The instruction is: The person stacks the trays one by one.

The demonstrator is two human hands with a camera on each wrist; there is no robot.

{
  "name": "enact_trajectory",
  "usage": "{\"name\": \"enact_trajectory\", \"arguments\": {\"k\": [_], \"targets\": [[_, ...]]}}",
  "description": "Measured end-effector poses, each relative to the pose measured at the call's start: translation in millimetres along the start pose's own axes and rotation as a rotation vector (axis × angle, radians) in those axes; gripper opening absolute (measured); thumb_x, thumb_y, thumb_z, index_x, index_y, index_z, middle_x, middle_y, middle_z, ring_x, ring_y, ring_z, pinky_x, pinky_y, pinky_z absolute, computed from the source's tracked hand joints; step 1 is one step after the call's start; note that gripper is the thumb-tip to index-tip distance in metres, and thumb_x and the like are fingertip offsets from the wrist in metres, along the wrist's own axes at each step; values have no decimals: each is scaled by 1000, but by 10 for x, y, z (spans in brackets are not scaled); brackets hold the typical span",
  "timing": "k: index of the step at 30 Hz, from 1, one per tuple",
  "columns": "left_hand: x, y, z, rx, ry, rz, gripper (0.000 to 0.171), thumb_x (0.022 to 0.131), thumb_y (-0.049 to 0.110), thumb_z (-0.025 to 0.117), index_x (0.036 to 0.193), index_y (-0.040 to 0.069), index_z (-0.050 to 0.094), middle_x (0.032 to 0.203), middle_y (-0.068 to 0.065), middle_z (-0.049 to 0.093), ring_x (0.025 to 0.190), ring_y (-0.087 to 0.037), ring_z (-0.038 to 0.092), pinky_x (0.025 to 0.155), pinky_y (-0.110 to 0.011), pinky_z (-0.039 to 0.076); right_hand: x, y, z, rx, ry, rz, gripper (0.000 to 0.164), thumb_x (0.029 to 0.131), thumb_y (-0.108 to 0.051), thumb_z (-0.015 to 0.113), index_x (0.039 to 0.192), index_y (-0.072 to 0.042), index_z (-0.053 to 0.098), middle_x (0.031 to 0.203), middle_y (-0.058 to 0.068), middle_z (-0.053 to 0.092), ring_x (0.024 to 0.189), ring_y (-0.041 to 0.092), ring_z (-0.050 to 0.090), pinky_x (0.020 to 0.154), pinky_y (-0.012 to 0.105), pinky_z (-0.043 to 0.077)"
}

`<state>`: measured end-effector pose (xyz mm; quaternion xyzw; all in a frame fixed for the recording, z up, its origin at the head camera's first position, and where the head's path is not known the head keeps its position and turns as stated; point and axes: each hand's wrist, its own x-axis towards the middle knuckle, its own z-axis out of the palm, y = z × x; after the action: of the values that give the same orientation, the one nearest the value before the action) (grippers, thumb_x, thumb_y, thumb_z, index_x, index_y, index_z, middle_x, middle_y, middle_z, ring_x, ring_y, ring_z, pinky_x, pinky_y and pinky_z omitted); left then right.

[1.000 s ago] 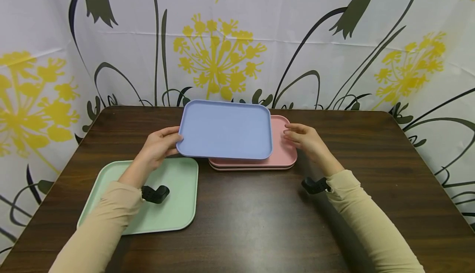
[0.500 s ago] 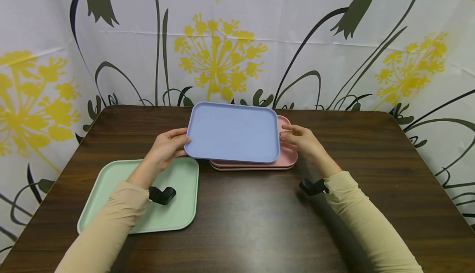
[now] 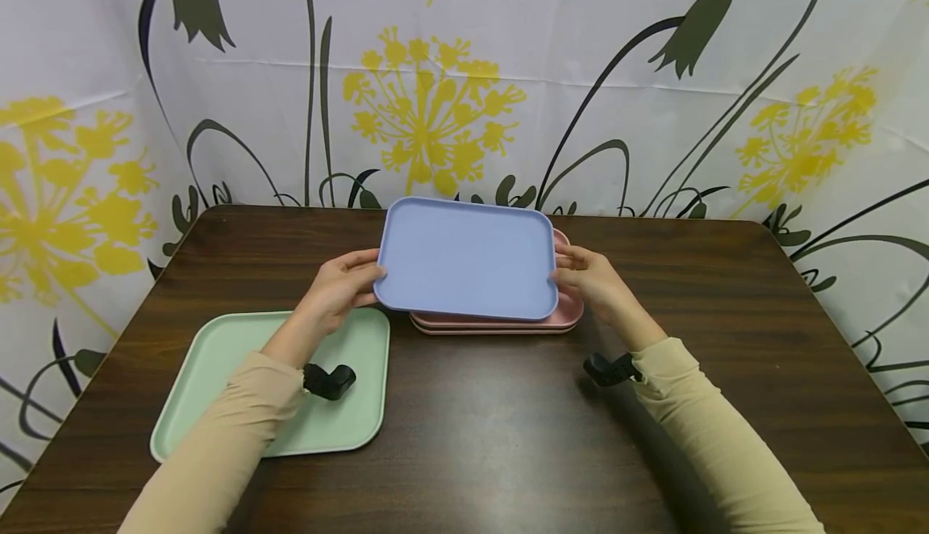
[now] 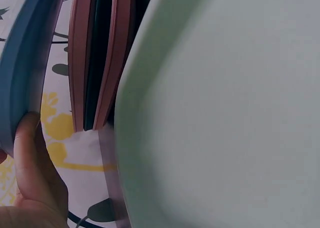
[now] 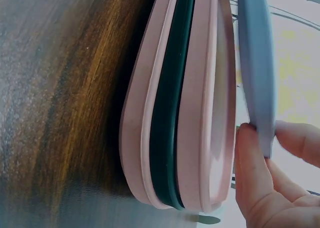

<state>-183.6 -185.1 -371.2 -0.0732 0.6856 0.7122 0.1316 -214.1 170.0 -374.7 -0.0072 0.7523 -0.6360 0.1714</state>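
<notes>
A shallow blue tray (image 3: 467, 258), a smooth matte rectangle with rounded corners and a thin raised rim, is held up over a stack, a gap visible beneath it in both wrist views. The left hand (image 3: 337, 288) clasps its left edge, and the right hand (image 3: 591, 284) pinches the right edge between thumb and fingers. The stack shows three layers: a glossy-rimmed upper pink tray (image 5: 195, 103), a dark green tray (image 5: 167, 103) and a lower pink tray (image 5: 137, 108), their curved corners nested closely. Nearer the person, below the left forearm, lies a pale mint tray (image 3: 344, 421), flat-bottomed and matte. All rest on a dark wooden table (image 3: 472, 429) with streaked grain and a soft sheen. Creased white fabric (image 3: 581, 2), printed with yellow flower heads and grey-green bellflowers, hangs behind.
</notes>
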Motion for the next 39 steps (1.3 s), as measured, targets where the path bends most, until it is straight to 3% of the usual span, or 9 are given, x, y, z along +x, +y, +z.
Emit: {"name": "enact_trajectory", "arguments": {"k": [9,14,19,22,28,39], "targets": [[41,33,57,45,-18,-48,56,92,6,56,143,-4,33,109,1,56,79,2,62,69,-15,57,-13,-58,-51,-57,73,3,58,89,6,54,143,4,34,139,29,44,88,1,56,69,12,53],[52,25,74,63,-29,-54,58,92,5,56,144,-4,31,111,-2,56,79,4,61,71,-13,55,-3,-73,-74,-49,93,12,56,88,6,55,141,7,37,138,30,45,85,1,58,70,13,55],[73,-2,109,85,-34,-44,58,93,6,54,145,-2,30,134,-19,49,80,5,60,73,-12,55,-3,-71,-105,-34,86,19,57,88,7,54,142,8,35,140,29,43,87,-1,58,73,12,55],[75,-11,128,99,-27,-49,54,97,14,50,146,2,31,142,-21,43,82,6,60,74,-13,55,-14,-68,-122,-42,76,14,57,88,7,53,142,8,34,141,29,43,88,-1,57,74,11,54],[68,0,155,113,-7,-76,49,100,26,43,146,7,36,141,-16,46,87,4,61,77,-14,56,-29,-65,-151,-54,76,17,56,89,6,53,142,8,34,140,30,43,88,-1,58,84,19,56],[100,-30,205,127,-58,-62,53,96,8,50,146,1,33,146,-22,40,90,3,57,78,-12,55,-50,-39,-207,-52,70,27,56,89,5,53,142,8,34,141,30,42,89,-3,57,77,10,53]]}}
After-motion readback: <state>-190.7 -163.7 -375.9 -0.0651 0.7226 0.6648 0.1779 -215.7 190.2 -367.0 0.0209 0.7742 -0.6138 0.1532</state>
